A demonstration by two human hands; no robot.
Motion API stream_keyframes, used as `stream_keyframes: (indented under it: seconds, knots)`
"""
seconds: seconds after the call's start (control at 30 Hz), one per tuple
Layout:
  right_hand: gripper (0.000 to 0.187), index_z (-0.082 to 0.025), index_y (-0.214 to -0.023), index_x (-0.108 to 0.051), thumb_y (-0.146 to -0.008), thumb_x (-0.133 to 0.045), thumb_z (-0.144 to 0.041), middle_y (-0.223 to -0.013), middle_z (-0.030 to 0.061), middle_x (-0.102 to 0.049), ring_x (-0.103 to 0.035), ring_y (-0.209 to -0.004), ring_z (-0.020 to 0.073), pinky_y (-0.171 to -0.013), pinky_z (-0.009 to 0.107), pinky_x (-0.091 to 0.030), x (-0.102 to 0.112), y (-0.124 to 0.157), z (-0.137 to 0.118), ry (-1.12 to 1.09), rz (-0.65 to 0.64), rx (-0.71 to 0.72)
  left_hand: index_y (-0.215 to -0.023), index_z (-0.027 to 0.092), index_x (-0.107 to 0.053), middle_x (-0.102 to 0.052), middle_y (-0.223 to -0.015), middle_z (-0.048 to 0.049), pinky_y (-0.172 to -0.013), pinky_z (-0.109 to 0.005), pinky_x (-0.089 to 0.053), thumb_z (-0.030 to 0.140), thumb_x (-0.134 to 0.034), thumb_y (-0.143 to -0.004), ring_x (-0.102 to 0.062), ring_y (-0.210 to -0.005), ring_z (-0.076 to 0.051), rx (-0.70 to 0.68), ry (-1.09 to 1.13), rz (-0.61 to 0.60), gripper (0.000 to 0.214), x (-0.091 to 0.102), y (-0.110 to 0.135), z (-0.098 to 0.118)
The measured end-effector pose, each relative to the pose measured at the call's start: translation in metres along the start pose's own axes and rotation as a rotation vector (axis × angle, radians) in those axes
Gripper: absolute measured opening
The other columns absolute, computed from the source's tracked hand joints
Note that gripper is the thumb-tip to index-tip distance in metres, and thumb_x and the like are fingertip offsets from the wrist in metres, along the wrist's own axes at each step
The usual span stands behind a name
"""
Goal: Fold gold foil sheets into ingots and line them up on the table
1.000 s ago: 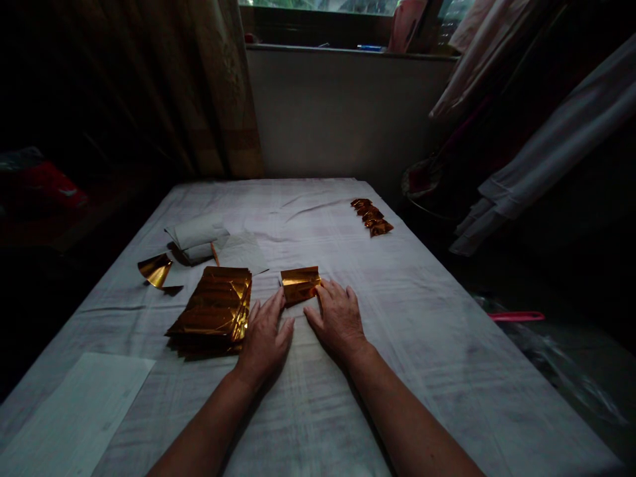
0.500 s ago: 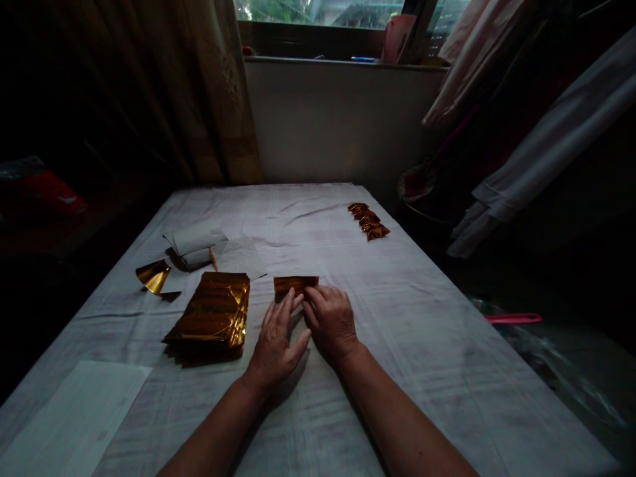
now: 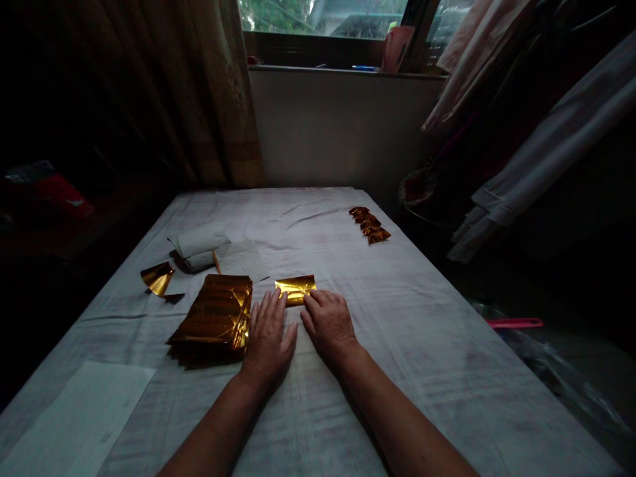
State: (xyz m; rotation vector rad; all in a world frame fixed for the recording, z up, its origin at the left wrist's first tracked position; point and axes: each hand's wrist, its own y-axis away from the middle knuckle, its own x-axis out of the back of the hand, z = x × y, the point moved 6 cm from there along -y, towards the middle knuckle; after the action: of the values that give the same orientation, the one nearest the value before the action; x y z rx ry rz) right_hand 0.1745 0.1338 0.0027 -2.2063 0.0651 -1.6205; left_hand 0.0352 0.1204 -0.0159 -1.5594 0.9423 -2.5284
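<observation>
A small folded piece of gold foil paper (image 3: 296, 289) lies on the cloth in front of me, its shiny face catching the light. My left hand (image 3: 269, 339) rests flat with fingers stretched out, the fingertips at the paper's lower left corner. At its lower right corner my right hand (image 3: 331, 324) has bent fingers closed on the edge; the thumb points toward the left hand. Just left of my left hand is a thick stack of gold foil sheets (image 3: 213, 311). Several folded gold foil pieces (image 3: 370, 225) form a row near the table's far right edge.
Behind the stack lie grey paper wrapping (image 3: 201, 242) and a curled gold foil strip (image 3: 159, 279). A white sheet (image 3: 79, 417) is at the near left of the cloth-covered table (image 3: 422, 371). Clothes (image 3: 536, 152) hang on the right; a pink cup (image 3: 397, 48) stands on the windowsill.
The gold foil paper has gone from dark to bright and looks flattened. My left hand has shifted left and lies flatter; my right hand stays at the right end.
</observation>
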Motion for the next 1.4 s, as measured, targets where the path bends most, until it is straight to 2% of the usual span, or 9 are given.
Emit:
stream_keyframes:
  seconds: [0.13,0.27,0.47,0.57,0.73,0.93,1.17,1.3,1.4]
  knots:
    - [0.017,-0.022,-0.105,-0.068,-0.089,-0.062,-0.024,-0.114,0.008,-0.07,-0.06,-0.104,0.0249,-0.091,0.039,-0.041,0.005,0.013,-0.008,-0.063,0.025,0.088,-0.135,0.02,-0.054,-0.057,-0.143,-0.0126,-0.115,-0.056,-0.029,0.028,-0.051,-0.095,-0.046,-0.137,-0.031,-0.058,-0.044,-0.086,0.041,0.002,-0.001,0.004]
    - [0.013,-0.023,-0.098,-0.07,-0.087,-0.063,-0.021,-0.107,0.0066,-0.072,-0.062,-0.099,0.0242,-0.088,0.038,-0.044,0.007,0.019,-0.008,-0.149,0.049,0.1,-0.112,0.024,-0.065,-0.07,-0.122,-0.0076,-0.108,-0.05,-0.037,0.031,-0.058,-0.093,-0.062,-0.116,-0.027,-0.055,-0.034,-0.161,0.021,0.007,-0.009,0.006]
    - [0.03,-0.021,-0.108,-0.069,-0.086,-0.052,-0.012,-0.109,0.0081,-0.073,-0.066,-0.1,0.0221,-0.091,0.037,-0.05,0.005,0.017,0.014,-0.358,0.191,-0.04,-0.094,0.021,-0.065,-0.073,-0.101,-0.0067,-0.089,-0.042,-0.047,0.028,-0.065,-0.088,-0.067,-0.093,-0.025,-0.06,-0.133,-0.238,0.009,0.014,-0.025,0.013]
    - [0.031,-0.02,-0.105,-0.071,-0.084,-0.049,-0.015,-0.107,0.0087,-0.074,-0.068,-0.099,0.022,-0.093,0.037,-0.053,0.004,0.017,0.032,-0.444,0.248,-0.125,-0.089,0.019,-0.065,-0.073,-0.092,-0.0069,-0.08,-0.039,-0.049,0.027,-0.065,-0.089,-0.067,-0.086,-0.026,-0.092,-0.207,-0.263,0.008,0.012,-0.028,0.017]
    - [0.028,-0.022,-0.102,-0.074,-0.084,-0.052,-0.024,-0.102,0.0073,-0.076,-0.071,-0.095,0.0221,-0.09,0.037,-0.056,0.002,0.017,0.052,-0.562,0.215,-0.24,-0.094,0.02,-0.067,-0.074,-0.087,-0.0056,-0.068,-0.029,-0.049,0.027,-0.053,-0.095,-0.069,-0.076,-0.02,-0.119,-0.177,-0.165,0.015,0.01,-0.025,0.012]
    - [0.026,-0.024,-0.099,-0.075,-0.087,-0.055,-0.035,-0.095,0.0046,-0.078,-0.074,-0.089,0.0221,-0.083,0.034,-0.058,0.0,0.017,0.045,-0.757,0.128,-0.317,-0.097,0.018,-0.071,-0.077,-0.086,-0.0075,-0.058,-0.025,-0.048,0.031,-0.038,-0.103,-0.071,-0.065,-0.017,-0.122,-0.149,0.005,0.036,0.021,-0.028,0.007]
    - [0.037,-0.021,-0.104,-0.076,-0.086,-0.058,-0.047,-0.102,0.0064,-0.077,-0.073,-0.094,0.0249,-0.085,0.036,-0.057,0.001,0.014,0.034,-1.029,0.098,-0.326,-0.102,0.02,-0.071,-0.078,-0.086,-0.0042,-0.055,-0.023,-0.048,0.033,-0.038,-0.103,-0.071,-0.065,-0.015,-0.137,-0.078,-0.029,0.035,0.018,-0.031,0.037]
    - [0.034,-0.019,-0.097,-0.076,-0.085,-0.058,-0.046,-0.09,0.0054,-0.078,-0.073,-0.084,0.0236,-0.079,0.034,-0.058,-0.001,0.015,0.036,-1.038,0.144,-0.394,-0.113,0.022,-0.067,-0.076,-0.109,-0.0047,-0.071,-0.022,-0.055,0.031,-0.041,-0.102,-0.074,-0.088,-0.016,-0.176,0.069,-0.104,0.03,0.015,-0.027,0.052]
    - [0.031,-0.019,-0.09,-0.076,-0.088,-0.053,-0.04,-0.083,0.0045,-0.077,-0.072,-0.076,0.0217,-0.072,0.032,-0.057,0.012,0.016,0.041,-0.918,0.239,-0.388,-0.113,0.023,-0.067,-0.075,-0.113,-0.0046,-0.082,-0.025,-0.057,0.029,-0.044,-0.1,-0.072,-0.099,-0.017,-0.168,0.153,-0.131,0.027,0.019,-0.024,0.05]
